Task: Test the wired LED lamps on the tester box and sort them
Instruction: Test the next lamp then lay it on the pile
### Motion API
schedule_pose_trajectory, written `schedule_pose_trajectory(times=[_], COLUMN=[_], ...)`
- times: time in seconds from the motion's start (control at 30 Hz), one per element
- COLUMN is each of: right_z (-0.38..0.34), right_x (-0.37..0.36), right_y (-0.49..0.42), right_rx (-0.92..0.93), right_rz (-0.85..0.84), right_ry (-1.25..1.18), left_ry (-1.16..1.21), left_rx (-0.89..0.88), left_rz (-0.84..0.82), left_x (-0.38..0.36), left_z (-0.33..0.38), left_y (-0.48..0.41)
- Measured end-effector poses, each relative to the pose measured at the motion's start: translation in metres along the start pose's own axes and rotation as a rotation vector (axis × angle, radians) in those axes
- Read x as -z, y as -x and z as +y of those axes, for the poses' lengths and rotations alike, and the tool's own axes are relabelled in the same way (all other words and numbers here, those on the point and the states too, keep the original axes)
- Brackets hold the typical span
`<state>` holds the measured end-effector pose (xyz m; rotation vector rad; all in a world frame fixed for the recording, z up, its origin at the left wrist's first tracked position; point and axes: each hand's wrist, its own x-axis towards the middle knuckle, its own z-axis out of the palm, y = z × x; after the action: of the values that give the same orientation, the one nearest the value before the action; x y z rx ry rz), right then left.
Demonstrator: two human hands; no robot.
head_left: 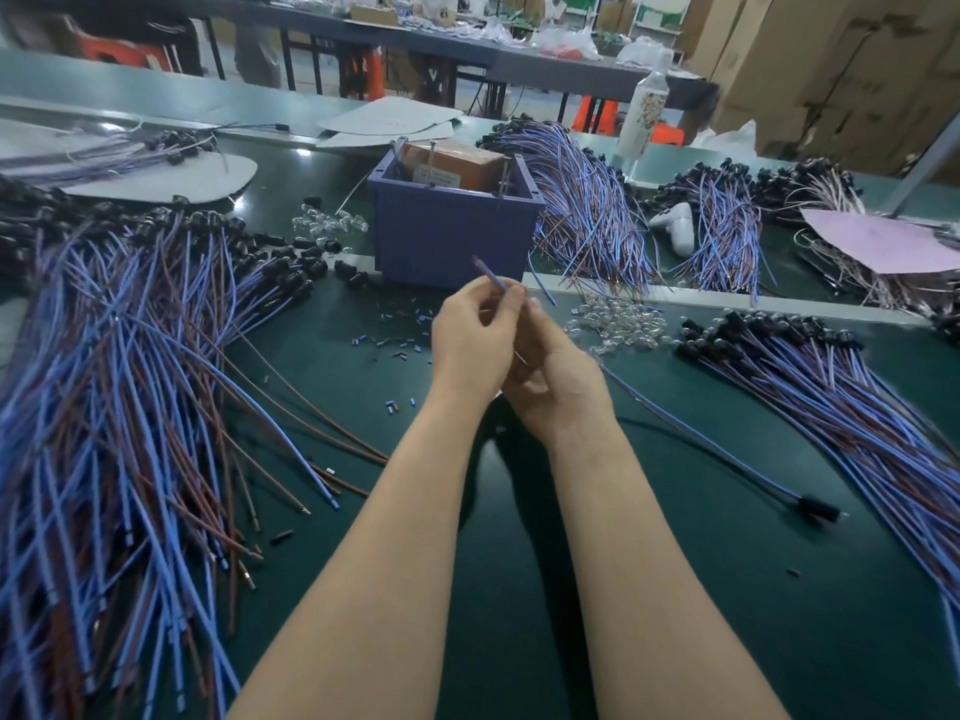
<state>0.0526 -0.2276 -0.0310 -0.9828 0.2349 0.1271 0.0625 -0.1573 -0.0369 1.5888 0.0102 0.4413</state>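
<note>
The purple tester box (452, 236) stands at the middle of the green table, a brown block and metal pins showing in its open top. Just in front of it my left hand (472, 340) pinches a wire end (488, 272) that points up toward the box. My right hand (556, 376) sits behind and below the left, fingers curled around the same lamp's wires; a second blue end (543, 291) sticks out above it. The blue wire (701, 439) trails right across the table to its black lamp head (818, 509).
A big pile of blue and brown wired lamps (130, 381) covers the left side. More bundles lie at the right (831, 387) and behind the box (582, 200). Clear lens caps (618, 324) and small wire scraps (400, 330) are scattered near my hands. A bottle (644, 111) stands at the back.
</note>
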Motion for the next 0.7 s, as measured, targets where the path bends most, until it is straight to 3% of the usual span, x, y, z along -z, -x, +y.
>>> schedule_pose_trajectory(times=[0.07,0.13,0.2,0.33,0.4,0.6,0.7], right_z=[-0.001,-0.005,-0.009,-0.003,0.001,0.011,0.015], right_x=[0.003,0.011,0.016,0.025,0.022,0.011,0.011], right_y=[0.003,0.004,0.004,-0.003,-0.005,-0.006,-0.009], right_rx=[0.215,0.611,0.809,0.603,0.608,0.623,0.579], right_rz=[0.036,0.170,0.233,0.052,0.045,0.064,0.121], right_ry=[0.372,0.794,1.005,1.222,1.215,1.077,1.007], left_ry=[0.050,0.144,0.191,0.253,0.294,0.067,-0.034], left_rx=[0.015,0.066,0.085,0.066,0.063,0.143,0.136], left_rz=[0.133,0.283,0.394,0.504,0.503,0.062,0.037], left_x=[0.007,0.016,0.021,0.025,0.024,0.009,0.008], left_z=[-0.005,-0.008,-0.010,-0.009,-0.008,-0.013,-0.017], left_y=[-0.004,-0.010,-0.014,-0.017,-0.016,-0.006,-0.004])
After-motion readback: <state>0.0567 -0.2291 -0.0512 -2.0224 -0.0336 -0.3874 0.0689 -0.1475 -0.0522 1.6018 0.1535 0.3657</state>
